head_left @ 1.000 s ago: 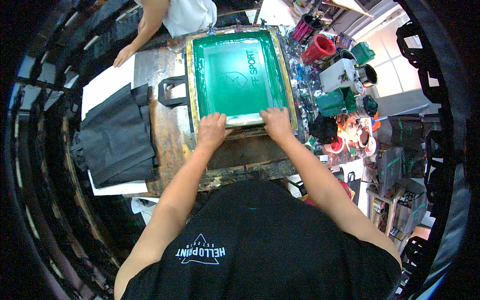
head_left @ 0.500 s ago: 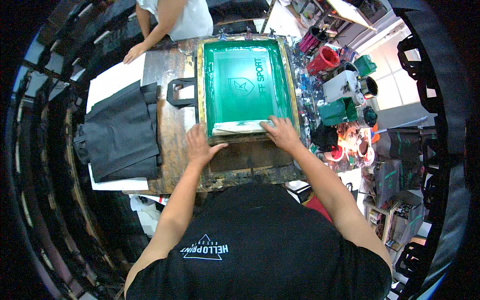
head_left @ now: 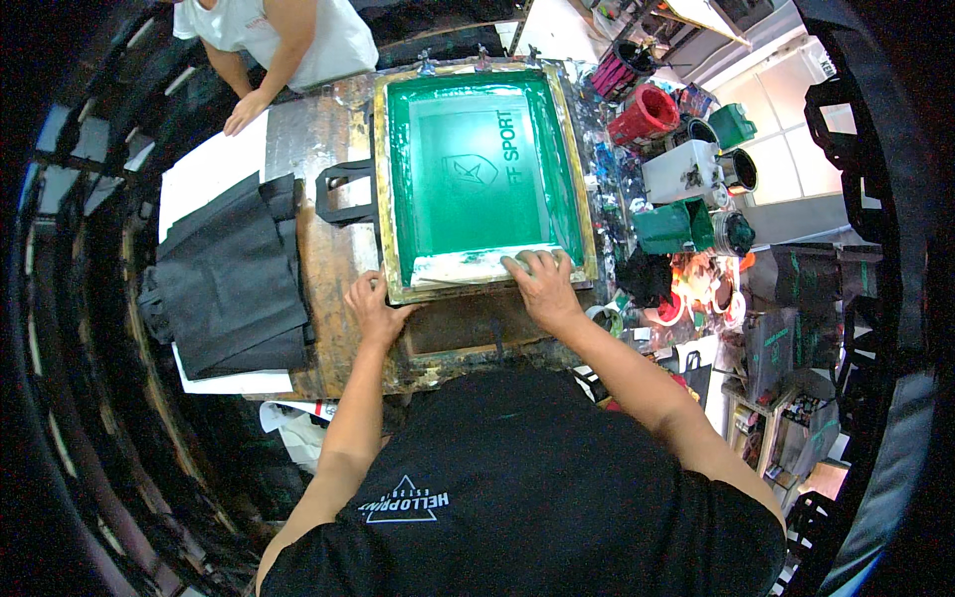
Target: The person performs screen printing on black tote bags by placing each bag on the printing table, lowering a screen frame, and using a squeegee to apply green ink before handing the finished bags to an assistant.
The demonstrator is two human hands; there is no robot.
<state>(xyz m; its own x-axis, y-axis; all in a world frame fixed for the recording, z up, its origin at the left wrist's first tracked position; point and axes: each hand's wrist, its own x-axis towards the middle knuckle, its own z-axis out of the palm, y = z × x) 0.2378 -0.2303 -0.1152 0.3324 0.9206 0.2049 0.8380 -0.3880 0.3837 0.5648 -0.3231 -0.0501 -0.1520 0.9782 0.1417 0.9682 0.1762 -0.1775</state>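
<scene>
A person in a black T-shirt [head_left: 587, 497] leans over a green-inked screen frame [head_left: 386, 224] lying on a paint-stained table [head_left: 333, 267], both hands at the frame's near side. The left hand [head_left: 378, 310] is at the frame's near left corner, thumb spread apart from the fingers; whether it is clamped on the rim cannot be told from above. The right hand [head_left: 542, 289] curls over the near rim toward the frame's right corner, fingertips by the right end of a pale squeegee [head_left: 463, 267] (smeared with green) along the inside of that rim; how firmly it grips cannot be told either. A black handle loop [head_left: 348, 216] pokes out past the frame's left side, and farther left lies a stack of black bags [head_left: 234, 284]. Off the frame's far left corner is a co-worker's hand [head_left: 246, 111]. Small clamps [head_left: 482, 58] stand at the frame's far side; a red pot [head_left: 647, 111] and an open green container [head_left: 668, 229] sit to its right. Good handling here would likely mean even effort at both near corners, so the frame does not twist or slew; the squeegee kept snug against the near rim; and fingertips held to the rim, clear of the wet-looking ink [head_left: 473, 229].
</scene>
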